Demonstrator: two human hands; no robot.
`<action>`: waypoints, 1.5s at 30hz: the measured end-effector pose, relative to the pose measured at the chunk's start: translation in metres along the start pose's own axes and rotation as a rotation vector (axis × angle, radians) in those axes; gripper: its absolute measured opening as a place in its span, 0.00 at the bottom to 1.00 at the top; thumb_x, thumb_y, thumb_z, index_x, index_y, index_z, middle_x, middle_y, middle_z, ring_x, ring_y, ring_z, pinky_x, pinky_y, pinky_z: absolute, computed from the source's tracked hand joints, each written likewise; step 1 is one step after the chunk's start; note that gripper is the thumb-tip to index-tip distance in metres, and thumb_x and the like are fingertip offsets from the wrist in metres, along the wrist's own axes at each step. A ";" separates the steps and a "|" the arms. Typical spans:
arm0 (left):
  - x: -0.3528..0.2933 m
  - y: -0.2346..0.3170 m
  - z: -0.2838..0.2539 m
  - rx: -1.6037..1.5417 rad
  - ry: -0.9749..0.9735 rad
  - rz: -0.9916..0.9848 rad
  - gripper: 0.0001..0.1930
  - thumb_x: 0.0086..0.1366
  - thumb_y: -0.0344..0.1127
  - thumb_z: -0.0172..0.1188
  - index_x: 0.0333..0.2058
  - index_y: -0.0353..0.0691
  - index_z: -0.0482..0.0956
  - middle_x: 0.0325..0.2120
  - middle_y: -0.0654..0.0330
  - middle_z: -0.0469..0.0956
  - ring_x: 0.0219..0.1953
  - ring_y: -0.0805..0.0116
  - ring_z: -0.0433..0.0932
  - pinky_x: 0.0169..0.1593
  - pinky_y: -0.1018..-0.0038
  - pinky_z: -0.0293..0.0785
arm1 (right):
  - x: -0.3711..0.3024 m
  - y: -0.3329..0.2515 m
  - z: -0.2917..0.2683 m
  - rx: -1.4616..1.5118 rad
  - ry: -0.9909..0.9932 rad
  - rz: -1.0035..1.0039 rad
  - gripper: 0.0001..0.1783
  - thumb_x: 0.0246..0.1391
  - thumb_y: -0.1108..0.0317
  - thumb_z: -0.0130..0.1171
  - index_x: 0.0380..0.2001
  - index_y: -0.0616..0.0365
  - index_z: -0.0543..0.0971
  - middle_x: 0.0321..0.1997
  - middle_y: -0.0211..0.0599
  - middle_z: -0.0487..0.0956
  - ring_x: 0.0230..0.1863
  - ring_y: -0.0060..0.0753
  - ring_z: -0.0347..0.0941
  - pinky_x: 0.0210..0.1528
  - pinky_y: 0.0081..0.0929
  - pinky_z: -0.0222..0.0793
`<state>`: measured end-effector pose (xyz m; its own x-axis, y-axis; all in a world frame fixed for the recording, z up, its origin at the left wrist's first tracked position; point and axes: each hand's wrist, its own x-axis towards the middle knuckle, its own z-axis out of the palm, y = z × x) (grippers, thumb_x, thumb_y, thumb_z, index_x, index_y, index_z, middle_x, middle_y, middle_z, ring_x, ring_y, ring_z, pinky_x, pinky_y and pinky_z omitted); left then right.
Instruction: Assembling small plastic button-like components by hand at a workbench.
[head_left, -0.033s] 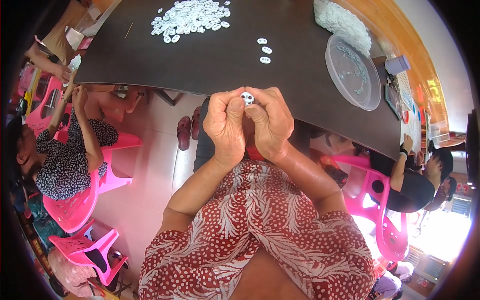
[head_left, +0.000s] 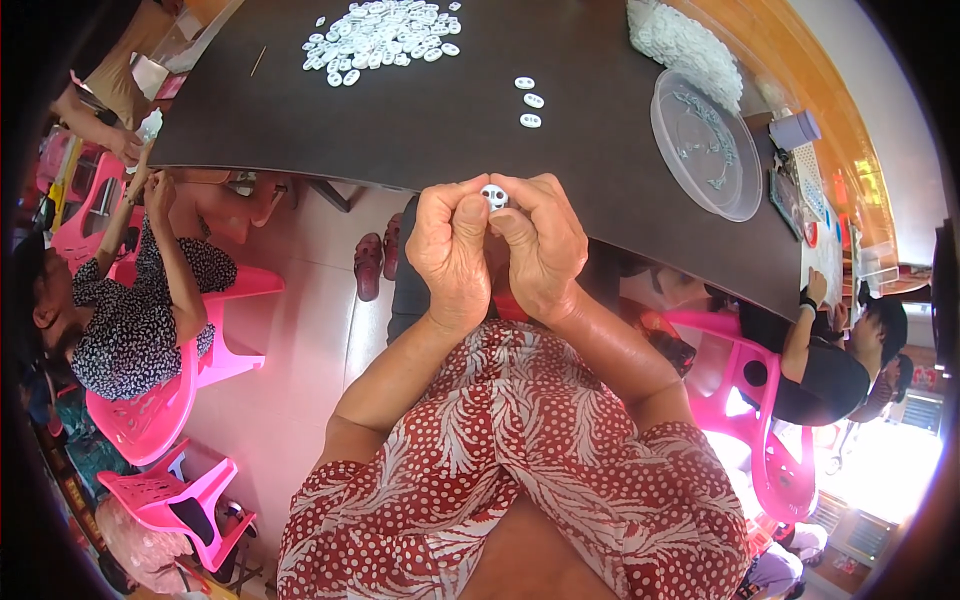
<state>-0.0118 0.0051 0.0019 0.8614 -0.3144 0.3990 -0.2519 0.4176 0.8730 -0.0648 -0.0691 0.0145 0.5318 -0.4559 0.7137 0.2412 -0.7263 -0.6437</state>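
Note:
Just off the near edge of the dark table [head_left: 400, 130], a small white oval plastic piece with dark holes [head_left: 494, 196] is pinched between both hands. My left hand [head_left: 450, 235] grips its left side with thumb and curled fingers. On its right side, my right hand [head_left: 540, 240] does the same, the two hands nearly touching. Beyond them on the table, three similar white oval pieces [head_left: 533, 101] lie in a short column. A heap of loose white pieces [head_left: 380, 38] is spread farther back to the left.
Toward the right stands a round clear plastic tub [head_left: 742, 205] with small grey-blue parts, beside a bag of white pieces [head_left: 690, 50]. A thin stick [head_left: 258, 61] lies at the far left. People sit at both sides near pink chairs [head_left: 150, 410]; maroon shoes [head_left: 368, 267] rest on the floor.

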 end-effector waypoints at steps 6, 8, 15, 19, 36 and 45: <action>-0.001 -0.006 -0.002 0.009 0.013 0.000 0.10 0.66 0.36 0.54 0.34 0.33 0.74 0.28 0.64 0.74 0.29 0.81 0.69 0.34 0.83 0.68 | 0.000 0.005 0.000 0.012 -0.017 -0.061 0.19 0.37 0.83 0.62 0.38 0.66 0.74 0.28 0.39 0.75 0.25 0.35 0.68 0.26 0.26 0.65; -0.001 -0.006 -0.001 0.015 0.017 -0.005 0.10 0.66 0.36 0.54 0.34 0.33 0.74 0.27 0.64 0.74 0.29 0.81 0.69 0.34 0.83 0.68 | 0.001 0.006 0.001 0.017 -0.015 -0.072 0.19 0.37 0.83 0.62 0.38 0.66 0.74 0.27 0.39 0.75 0.25 0.35 0.68 0.25 0.26 0.65; 0.005 -0.006 0.004 0.076 0.028 0.041 0.10 0.66 0.36 0.53 0.33 0.33 0.73 0.25 0.64 0.73 0.24 0.81 0.68 0.28 0.83 0.67 | 0.003 0.013 0.003 -0.036 0.003 -0.139 0.19 0.38 0.83 0.60 0.38 0.66 0.73 0.27 0.39 0.74 0.24 0.35 0.67 0.24 0.27 0.64; 0.003 0.000 0.001 0.066 0.042 -0.073 0.10 0.67 0.37 0.51 0.34 0.34 0.72 0.25 0.68 0.70 0.23 0.84 0.66 0.27 0.85 0.66 | 0.006 0.012 0.009 -0.069 0.009 -0.189 0.16 0.41 0.81 0.58 0.38 0.66 0.73 0.27 0.40 0.75 0.24 0.37 0.68 0.25 0.30 0.65; 0.017 -0.014 0.013 0.076 0.030 0.059 0.07 0.66 0.31 0.52 0.35 0.32 0.73 0.23 0.67 0.71 0.24 0.84 0.67 0.28 0.85 0.66 | 0.016 0.005 0.010 -0.063 0.028 0.000 0.10 0.48 0.83 0.55 0.36 0.64 0.76 0.30 0.38 0.75 0.28 0.32 0.68 0.29 0.24 0.66; 0.015 -0.019 0.028 -0.030 -0.122 -0.153 0.10 0.66 0.28 0.51 0.44 0.34 0.74 0.28 0.66 0.73 0.27 0.83 0.69 0.31 0.85 0.69 | 0.022 0.009 -0.026 0.065 -0.007 0.253 0.11 0.48 0.83 0.55 0.38 0.64 0.76 0.32 0.31 0.72 0.31 0.21 0.68 0.32 0.18 0.67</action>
<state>-0.0065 -0.0310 -0.0006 0.8283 -0.4767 0.2945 -0.1068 0.3817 0.9181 -0.0716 -0.0990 0.0316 0.5873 -0.6150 0.5261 0.1513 -0.5551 -0.8179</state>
